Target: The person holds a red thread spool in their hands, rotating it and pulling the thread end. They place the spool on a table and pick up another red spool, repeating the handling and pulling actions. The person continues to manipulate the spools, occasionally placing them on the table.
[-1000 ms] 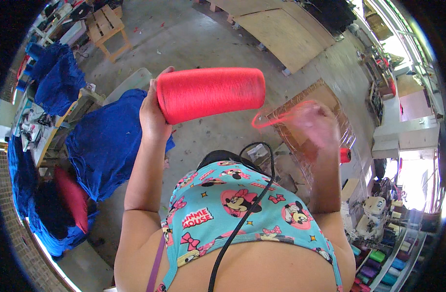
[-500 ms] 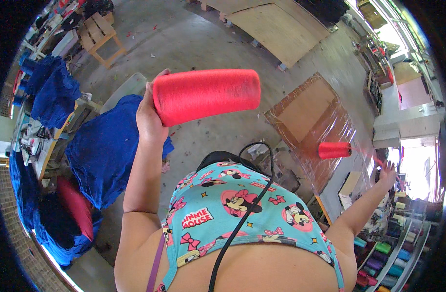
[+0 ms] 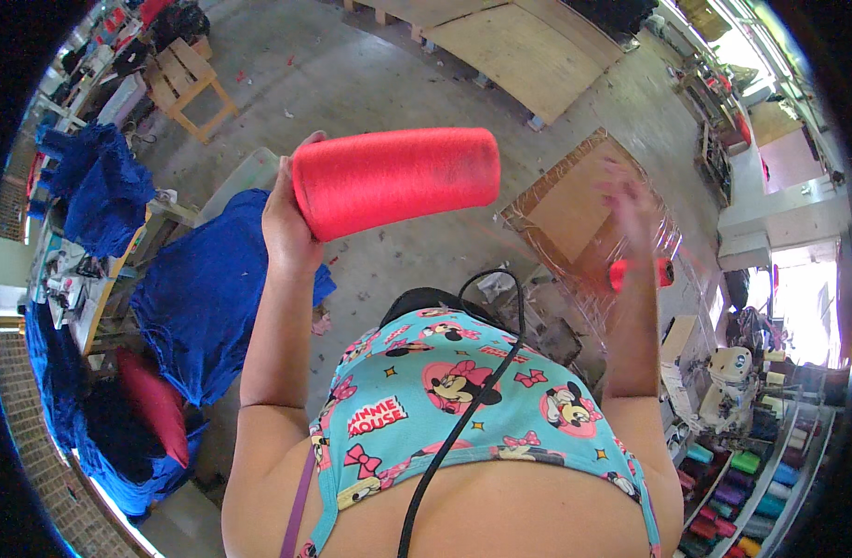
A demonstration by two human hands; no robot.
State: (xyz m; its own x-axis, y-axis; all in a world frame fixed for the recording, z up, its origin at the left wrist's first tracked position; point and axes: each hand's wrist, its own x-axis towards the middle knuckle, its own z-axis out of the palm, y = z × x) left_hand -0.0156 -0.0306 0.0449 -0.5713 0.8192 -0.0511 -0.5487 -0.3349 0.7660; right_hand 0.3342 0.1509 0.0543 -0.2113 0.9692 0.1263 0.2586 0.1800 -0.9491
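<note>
My left hand (image 3: 286,223) is closed around one end of a large cone of bright red thread (image 3: 403,181), held up sideways in the air. Its other end points to the right. Farther right, my right hand (image 3: 628,200) is raised and smeared by motion, over the plastic-wrapped brown board in the picture. Whether its fingers grip anything cannot be made out. A smaller red thread spool (image 3: 666,272) shows on both sides of my right forearm, which hides its middle.
The plastic-wrapped board (image 3: 575,209) lies beyond on the right. Blue cloth (image 3: 207,288) is heaped at left, near a wooden stool (image 3: 189,79). A sewing machine (image 3: 728,381) and a rack of coloured thread spools (image 3: 747,488) stand at lower right. A black cable (image 3: 459,400) hangs down my front.
My right hand has swung from the far right inward and up, its forearm now crossing in front of the smaller spool. My left hand keeps the red cone almost in place.
</note>
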